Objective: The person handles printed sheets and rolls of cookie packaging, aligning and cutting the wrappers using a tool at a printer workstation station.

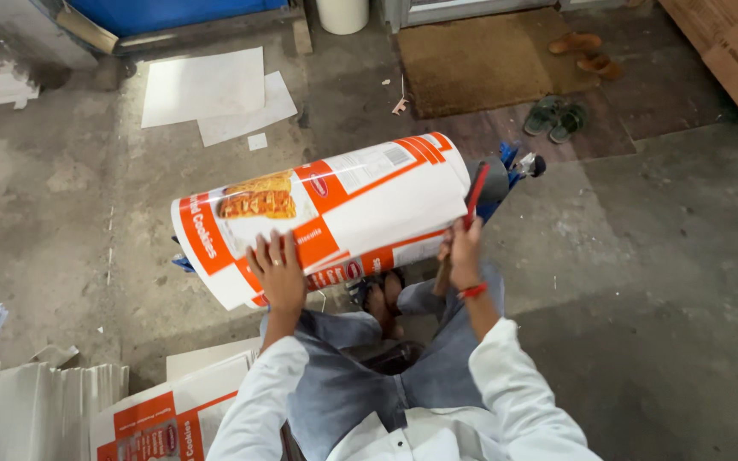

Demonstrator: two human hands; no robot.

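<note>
The left hand [279, 275] lies flat, fingers spread, on the near side of a printed cardboard sheet [335, 213] that is curled into a wide roll and held up over the person's lap. It presses the sheet rather than gripping it. The right hand [463, 252] is closed around a red-handled tool [476, 195] at the roll's right end, with the handle angled up past the sheet's edge; what the tool's tip touches cannot be made out. The sheet is already bent round into a tube, but no finished seam or joint shows, so closing it appears to remain. Below the left hand, flat printed sheets [160, 423] lie stacked. Beyond the hands sit a brown doormat [489, 60] and sandals [557, 118].
</note>
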